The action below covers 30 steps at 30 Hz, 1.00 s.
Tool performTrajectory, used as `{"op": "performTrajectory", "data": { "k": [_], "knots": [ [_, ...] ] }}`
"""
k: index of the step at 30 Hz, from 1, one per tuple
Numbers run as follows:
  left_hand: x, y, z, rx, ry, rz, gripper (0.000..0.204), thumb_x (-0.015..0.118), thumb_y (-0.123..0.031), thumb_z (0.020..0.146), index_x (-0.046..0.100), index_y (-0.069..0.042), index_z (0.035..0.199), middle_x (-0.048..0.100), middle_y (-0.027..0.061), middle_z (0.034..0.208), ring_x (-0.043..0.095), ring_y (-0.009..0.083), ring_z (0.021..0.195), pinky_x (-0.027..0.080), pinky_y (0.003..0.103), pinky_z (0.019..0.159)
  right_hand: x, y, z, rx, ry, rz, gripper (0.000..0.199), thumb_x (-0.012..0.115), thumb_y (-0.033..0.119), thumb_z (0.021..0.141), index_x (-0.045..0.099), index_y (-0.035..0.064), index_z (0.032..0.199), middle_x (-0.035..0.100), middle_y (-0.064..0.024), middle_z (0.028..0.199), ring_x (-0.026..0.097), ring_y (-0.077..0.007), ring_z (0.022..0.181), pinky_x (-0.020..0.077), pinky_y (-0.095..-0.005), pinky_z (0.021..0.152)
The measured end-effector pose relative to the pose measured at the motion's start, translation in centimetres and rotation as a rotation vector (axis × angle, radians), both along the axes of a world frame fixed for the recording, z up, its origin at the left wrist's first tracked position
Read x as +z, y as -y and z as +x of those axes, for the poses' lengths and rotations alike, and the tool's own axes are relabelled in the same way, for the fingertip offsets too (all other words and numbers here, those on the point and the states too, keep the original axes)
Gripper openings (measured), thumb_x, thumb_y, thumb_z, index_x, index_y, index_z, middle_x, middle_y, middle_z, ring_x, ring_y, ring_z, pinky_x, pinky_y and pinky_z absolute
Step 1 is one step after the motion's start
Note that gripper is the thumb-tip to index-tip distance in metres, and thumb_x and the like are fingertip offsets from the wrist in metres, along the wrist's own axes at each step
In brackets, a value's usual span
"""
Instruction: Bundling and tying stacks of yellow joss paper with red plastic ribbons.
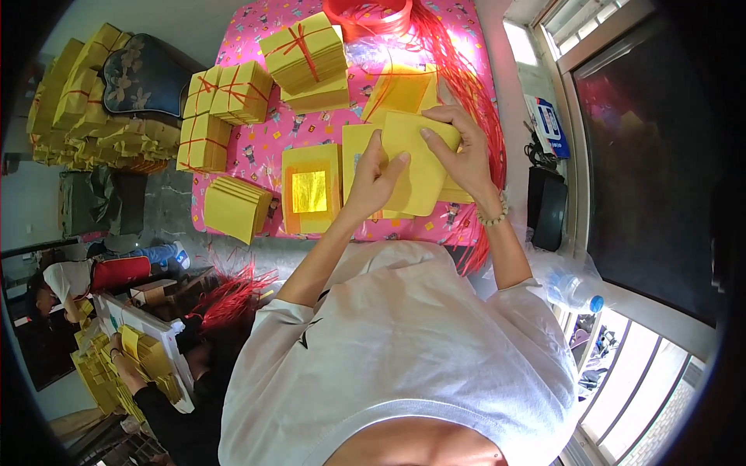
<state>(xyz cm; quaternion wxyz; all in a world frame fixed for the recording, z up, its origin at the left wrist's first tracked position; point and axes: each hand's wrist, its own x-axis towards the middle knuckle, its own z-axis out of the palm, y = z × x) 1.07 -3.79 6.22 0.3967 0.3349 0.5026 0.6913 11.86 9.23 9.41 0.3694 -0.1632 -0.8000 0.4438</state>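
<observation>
Both hands are closed on a yellow paper sheet (416, 175), held above the near right part of the pink table cover. My left hand (374, 180) grips its left side, thumb on top. My right hand (460, 151), with a beaded bracelet at the wrist, holds its upper right corner; some fingertips are hidden. Whether it is one sheet or several, I cannot tell. More yellow paper lies beneath. Left of my left hand lies a yellow paper stack (289, 219) with a gold foil square (309, 192) on top. A fanned yellow stack (233, 210) is farther left.
Tied yellow bundles (203, 144) and a taller tied stack (299, 54) stand on the pink cover (256, 155). Red strings (470, 85) hang along its right edge, near a red ring-shaped container (365, 23). At left, another person's hand (128, 369) touches yellow paper. A plastic bottle (571, 289) is right.
</observation>
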Motion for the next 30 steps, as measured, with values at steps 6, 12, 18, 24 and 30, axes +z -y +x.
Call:
{"op": "performTrajectory", "data": {
  "k": [6,12,18,24,30],
  "knots": [
    [0.4,0.5,-0.1,0.004,-0.099,-0.029,0.033,0.054,-0.008,0.091,0.041,0.000,0.120,0.058,0.0081,0.106,0.054,0.0104,0.096,0.045,0.025,0.080,1.0,0.4,0.3,-0.018,-0.012,0.006,0.024,0.068,0.004,0.077,0.063,0.0007,0.101,0.063,-0.0082,0.095,0.062,-0.0178,0.090,0.0477,-0.0282,0.080],
    [0.8,0.8,0.2,0.019,-0.128,-0.052,0.033,0.055,-0.009,0.091,0.041,0.001,0.120,0.059,0.0084,0.106,0.055,0.0105,0.096,0.045,0.025,0.080,1.4,0.4,0.4,-0.015,0.021,0.106,0.022,0.069,0.005,0.077,0.066,0.0021,0.099,0.063,-0.0081,0.097,0.061,-0.0201,0.091,0.0476,-0.0298,0.081],
    [0.6,0.8,0.4,-0.003,-0.056,-0.032,0.034,0.054,-0.008,0.091,0.042,0.001,0.121,0.057,0.0086,0.111,0.053,0.0114,0.102,0.044,0.026,0.085,0.0,0.7,0.2,-0.057,-0.049,0.016,0.035,0.068,0.007,0.080,0.059,0.0010,0.113,0.063,-0.0086,0.099,0.059,-0.0173,0.095,0.0479,-0.0285,0.083],
    [-0.2,1.0,0.4,0.062,-0.042,0.025,0.036,0.053,-0.006,0.092,0.041,0.001,0.124,0.056,0.0099,0.115,0.052,0.0140,0.107,0.042,0.027,0.090,-1.5,2.0,1.3,0.026,-0.076,-0.527,0.038,0.063,0.012,0.088,0.049,-0.0020,0.121,0.062,-0.0073,0.103,0.058,-0.0113,0.095,0.0492,-0.0259,0.081],
    [0.2,1.2,0.9,0.071,-0.054,-0.006,0.036,0.053,-0.007,0.092,0.040,0.000,0.125,0.055,0.0103,0.116,0.052,0.0145,0.107,0.042,0.028,0.091,-2.0,2.7,2.1,0.085,-0.056,-0.686,0.028,0.060,0.016,0.092,0.056,-0.0029,0.112,0.065,-0.0049,0.100,0.060,-0.0077,0.086,0.0506,-0.0232,0.074]
  ]
}}
